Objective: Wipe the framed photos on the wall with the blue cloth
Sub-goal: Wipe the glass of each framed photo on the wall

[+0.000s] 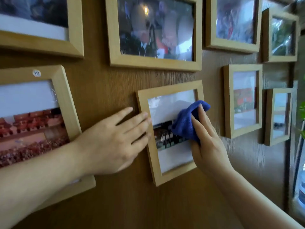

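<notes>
A small light-wood framed photo (153,164) hangs tilted in the middle of the brown wood-grain wall. My right hand (208,146) presses a bunched blue cloth (186,123) flat against the glass on the frame's right side. My left hand (112,144) lies open and flat on the wall, its fingertips resting on the frame's left edge. The cloth covers part of the photo's group picture.
Several more light-wood frames surround it: a large one (155,63) above, one with a round sticker (66,100) at left, smaller ones (228,103) to the right. A window and a green plant (302,119) lie at the far right.
</notes>
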The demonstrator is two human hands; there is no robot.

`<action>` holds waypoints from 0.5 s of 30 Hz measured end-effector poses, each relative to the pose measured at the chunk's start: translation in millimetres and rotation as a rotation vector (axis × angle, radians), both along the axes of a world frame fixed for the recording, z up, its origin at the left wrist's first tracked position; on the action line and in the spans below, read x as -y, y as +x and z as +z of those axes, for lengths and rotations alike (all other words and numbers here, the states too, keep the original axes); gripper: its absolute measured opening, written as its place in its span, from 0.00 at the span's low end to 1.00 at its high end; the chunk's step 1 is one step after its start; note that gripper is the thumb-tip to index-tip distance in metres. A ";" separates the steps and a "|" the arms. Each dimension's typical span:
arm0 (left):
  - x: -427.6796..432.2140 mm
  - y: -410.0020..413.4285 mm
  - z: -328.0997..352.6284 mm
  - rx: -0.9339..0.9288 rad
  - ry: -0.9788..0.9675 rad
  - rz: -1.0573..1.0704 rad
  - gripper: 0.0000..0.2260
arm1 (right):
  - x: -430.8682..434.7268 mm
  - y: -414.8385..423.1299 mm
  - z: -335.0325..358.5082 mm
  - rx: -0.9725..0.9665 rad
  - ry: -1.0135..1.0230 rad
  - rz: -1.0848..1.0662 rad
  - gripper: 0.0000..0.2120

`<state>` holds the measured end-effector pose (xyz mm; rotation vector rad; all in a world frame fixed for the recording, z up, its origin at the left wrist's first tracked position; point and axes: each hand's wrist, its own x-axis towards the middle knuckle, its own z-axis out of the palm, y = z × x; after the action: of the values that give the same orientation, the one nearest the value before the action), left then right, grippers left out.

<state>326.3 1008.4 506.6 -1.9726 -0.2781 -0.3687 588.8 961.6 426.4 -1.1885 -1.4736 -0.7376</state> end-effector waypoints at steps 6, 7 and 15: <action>9.4 -1.2 12.1 -0.082 0.109 -0.020 0.21 | 6.5 -6.4 30.4 0.024 0.104 0.113 0.26; 11.2 -1.4 15.8 -0.051 0.112 -0.028 0.21 | 7.8 -7.6 39.2 0.026 0.106 0.124 0.26; 19.9 -18.0 101.4 0.190 0.336 -0.016 0.25 | 13.5 -16.2 138.4 0.093 0.196 0.143 0.25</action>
<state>308.3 988.5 608.0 -1.6127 -0.2998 -0.5759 572.6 948.1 564.7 -0.9021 -1.5079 -0.8274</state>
